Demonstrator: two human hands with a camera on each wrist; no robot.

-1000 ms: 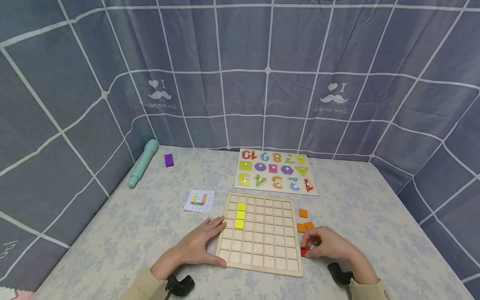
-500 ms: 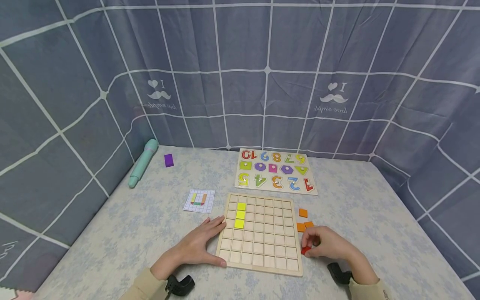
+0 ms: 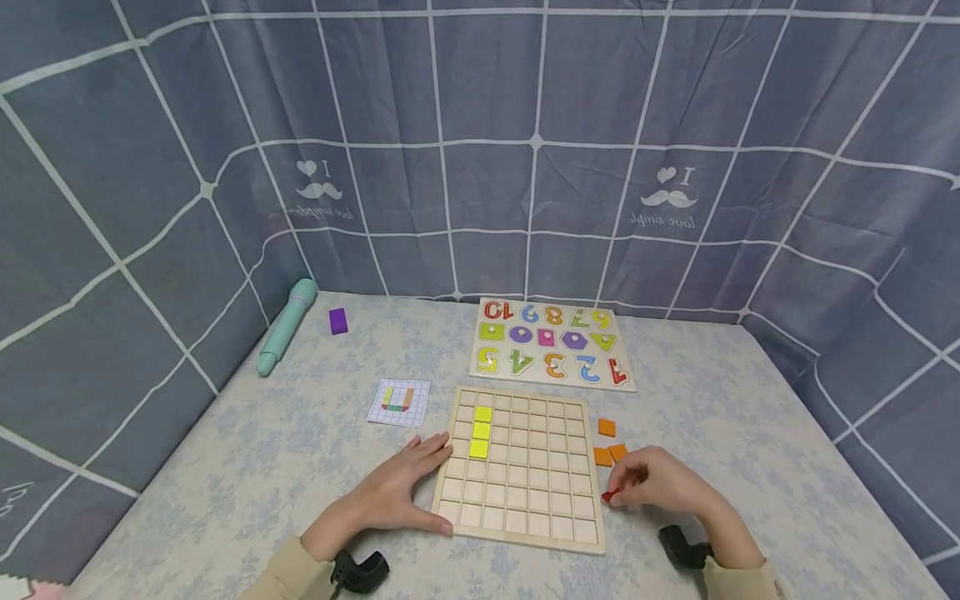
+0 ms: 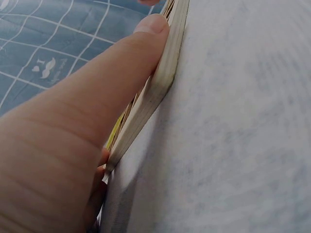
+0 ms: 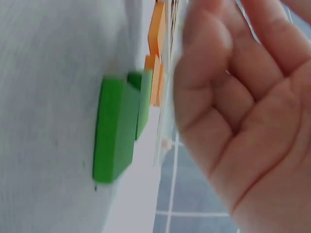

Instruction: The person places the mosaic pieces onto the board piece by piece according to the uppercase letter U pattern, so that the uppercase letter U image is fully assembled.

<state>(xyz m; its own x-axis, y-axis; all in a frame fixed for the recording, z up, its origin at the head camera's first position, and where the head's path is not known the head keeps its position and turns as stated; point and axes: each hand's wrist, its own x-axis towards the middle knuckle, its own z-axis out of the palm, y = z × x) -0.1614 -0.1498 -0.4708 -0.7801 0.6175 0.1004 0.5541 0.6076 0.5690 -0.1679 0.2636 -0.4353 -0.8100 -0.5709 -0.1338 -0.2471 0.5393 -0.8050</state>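
Observation:
A wooden grid board (image 3: 525,467) lies in the middle of the table, with three yellow tiles (image 3: 481,431) in one of its left columns. My left hand (image 3: 401,487) rests against the board's left side, fingers extended; its thumb presses near the front corner, and the left wrist view shows it along the board's edge (image 4: 150,92). Just right of the board, my right hand (image 3: 656,482) pinches a small red tile (image 3: 610,496), tilted up at the fingertips. Green tiles (image 5: 114,131) lie by this hand in the right wrist view. Three orange tiles (image 3: 606,427) lie beyond it.
A pattern card (image 3: 399,402) with a coloured U shape lies left of the board. Behind stands a number and shape puzzle (image 3: 552,343). Farther left are a purple block (image 3: 338,321) and a teal stick-shaped thing (image 3: 287,327). A grey curtain (image 3: 487,192) hangs around the table.
The right hand has lifted the red tile's edge, turning it from flat to tilted, and shifted slightly right. The left hand and the board have stayed in place.

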